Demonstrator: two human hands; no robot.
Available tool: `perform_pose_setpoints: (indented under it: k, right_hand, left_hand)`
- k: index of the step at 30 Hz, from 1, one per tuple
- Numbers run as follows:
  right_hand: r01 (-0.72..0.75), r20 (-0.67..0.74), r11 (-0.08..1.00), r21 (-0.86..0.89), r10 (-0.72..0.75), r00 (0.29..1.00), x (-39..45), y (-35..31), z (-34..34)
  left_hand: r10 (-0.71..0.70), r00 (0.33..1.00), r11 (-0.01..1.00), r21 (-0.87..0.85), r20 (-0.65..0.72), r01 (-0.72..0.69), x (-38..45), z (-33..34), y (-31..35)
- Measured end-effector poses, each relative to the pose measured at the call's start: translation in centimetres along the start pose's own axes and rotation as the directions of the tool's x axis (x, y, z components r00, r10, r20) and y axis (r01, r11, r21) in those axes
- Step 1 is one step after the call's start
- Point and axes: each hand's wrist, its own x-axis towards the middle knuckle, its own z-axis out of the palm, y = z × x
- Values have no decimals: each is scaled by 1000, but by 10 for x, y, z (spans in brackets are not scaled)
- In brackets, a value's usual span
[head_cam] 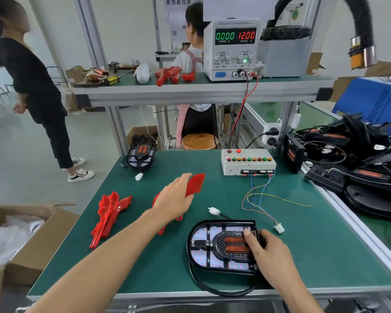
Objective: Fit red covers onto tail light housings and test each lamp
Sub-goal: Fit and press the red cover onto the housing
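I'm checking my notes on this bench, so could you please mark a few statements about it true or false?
1. The left hand is on a red cover. True.
2. The right hand holds a screwdriver. False: it rests on the tail light housing near the table's front edge, with no tool.
3. The power supply on the upper shelf reads 12.00 in red digits. True.
4. The housing's white connector is plugged into the test box. False: it lies loose on the mat, apart from the box's own connector.
5. A second housing sits at the table's far left corner. True.
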Motion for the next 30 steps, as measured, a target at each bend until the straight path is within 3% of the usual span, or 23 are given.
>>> perform_pose_setpoints:
  k: [5,9,11,13,16,19,22,26,30]
  right_hand:
    - [51,-44,999,-18,-52,998,1,0,2]
    - [72,-57,995,-62,-76,995,2,0,1]
    - [73,-50,996,-53,-75,996,3,-1,-1]
    - [83,-84,995,-57,-87,993,4,-1,-1]
    - [166,-195,984,-70,-177,965,1,-6,0]
    - [408,-287,903,-136,-430,856,-5,-18,0]
    - [640,-165,742,-199,-669,725,-8,-31,3]
    - [747,-33,599,-289,-786,617,-9,-47,9]
    - [748,-47,609,-264,-783,621,-7,-52,7]
  left_hand:
    - [-128,961,925,-378,-243,28,-6,-12,-4]
    - [-355,927,621,-772,-120,137,-18,-18,11]
    - [-388,919,487,-863,-72,137,-26,-15,18]
    - [-395,917,426,-894,-49,137,-36,-10,25]
    - [-400,917,415,-890,7,188,-50,4,38]
    - [-426,904,416,-880,34,229,-63,15,48]
    - [-427,904,468,-858,-10,211,-75,21,58]
    - [-421,906,499,-845,-40,195,-87,26,68]
    - [-402,916,508,-836,-17,208,-92,24,69]
